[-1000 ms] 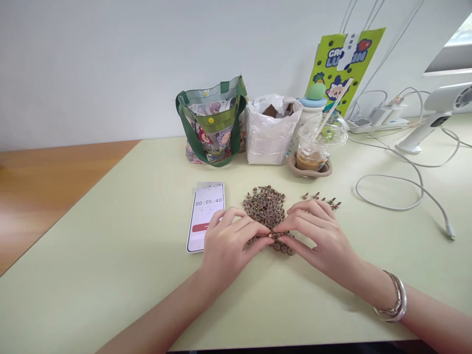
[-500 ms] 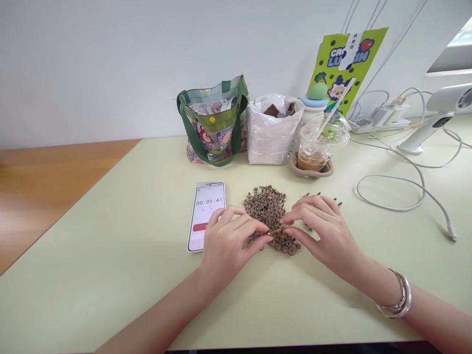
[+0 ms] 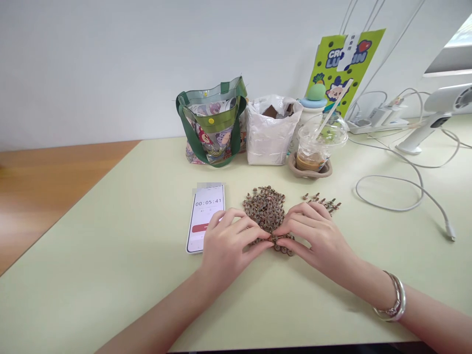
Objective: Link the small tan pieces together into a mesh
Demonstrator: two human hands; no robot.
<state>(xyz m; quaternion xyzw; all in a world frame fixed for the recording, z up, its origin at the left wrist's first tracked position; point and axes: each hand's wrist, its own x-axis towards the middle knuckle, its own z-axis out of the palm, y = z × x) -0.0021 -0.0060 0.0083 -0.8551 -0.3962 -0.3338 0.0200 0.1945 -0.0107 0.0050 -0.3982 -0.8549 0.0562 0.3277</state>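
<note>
A heap of small bronze screws (image 3: 263,209) with round heads lies on the table in the head view. At its near edge my left hand (image 3: 232,241) is closed in a pinch on one small brass-coloured screw (image 3: 273,238). Opposite it, my right hand (image 3: 313,233) pinches the other end of that screw between thumb and fingertips. The fingertips nearly meet, so most of the screw is hidden. Beyond my right hand lies a smaller scattered group of similar screws (image 3: 324,201).
A phone (image 3: 208,196) showing a timer lies beside my left hand. Behind stand a green-strapped bag (image 3: 217,120), a white plastic bag (image 3: 273,135), a drink cup (image 3: 313,152) in a cardboard holder, and a green paper bag (image 3: 350,59). A white cable (image 3: 416,179) and small fan (image 3: 427,123) are at right.
My right hand has moved left and slightly nearer, closing the gap to my left fingertips. Less of the screw between them shows, and more of the scattered group at right is uncovered.
</note>
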